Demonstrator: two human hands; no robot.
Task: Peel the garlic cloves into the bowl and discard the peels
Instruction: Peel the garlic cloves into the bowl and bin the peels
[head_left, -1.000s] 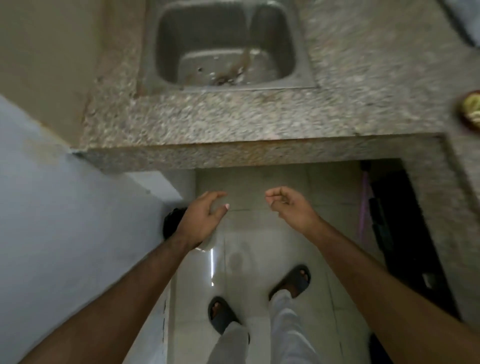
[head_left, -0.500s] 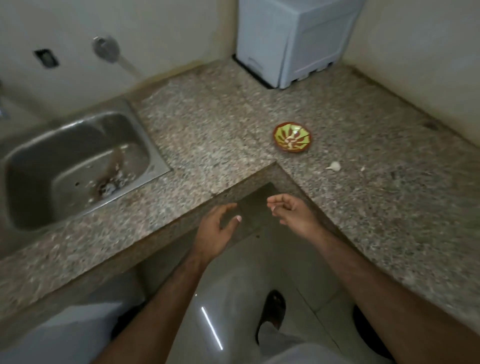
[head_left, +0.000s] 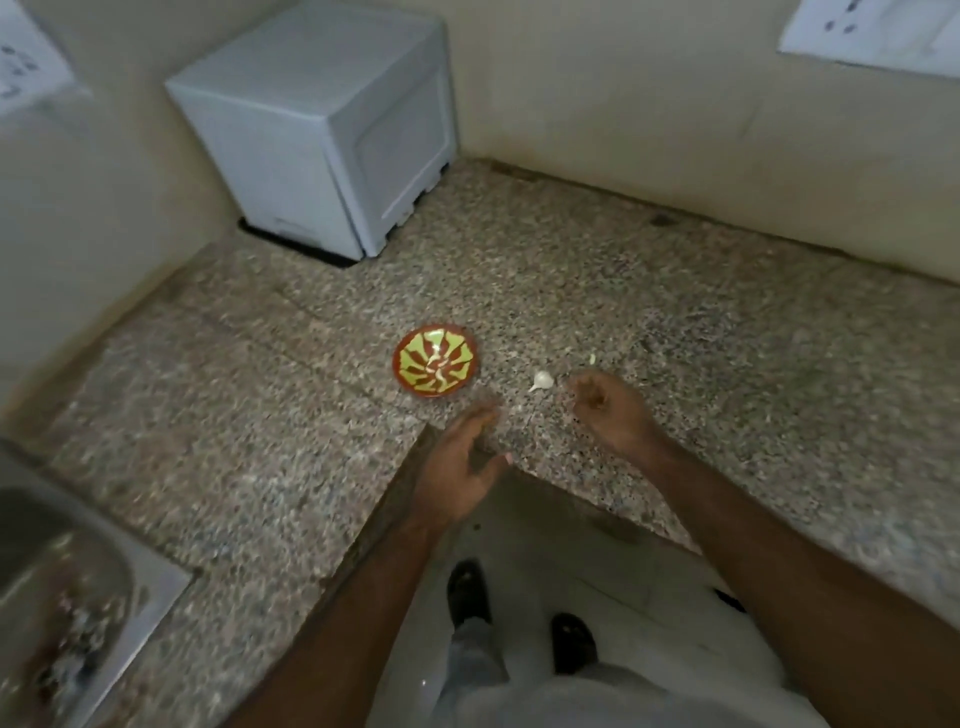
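A small red and green patterned bowl (head_left: 435, 365) sits on the speckled granite counter (head_left: 675, 338). Just right of it lies a white garlic clove (head_left: 541, 380), with a small pale scrap (head_left: 591, 358) a little farther right. My right hand (head_left: 608, 410) hovers over the counter right beside the clove, fingers loosely curled, holding nothing I can see. My left hand (head_left: 465, 467) is over the counter's inner corner, below the bowl, fingers relaxed and blurred by motion, holding nothing.
A white box-shaped appliance (head_left: 322, 124) stands in the far corner against the wall. A steel sink (head_left: 62, 597) with debris is at the lower left. The counter is L-shaped; I stand in its inner corner on a tiled floor.
My view has swung from the sink to the counter corner. Bowl and clove now lie near the middle, and both hands have moved forward over the counter edge toward them.
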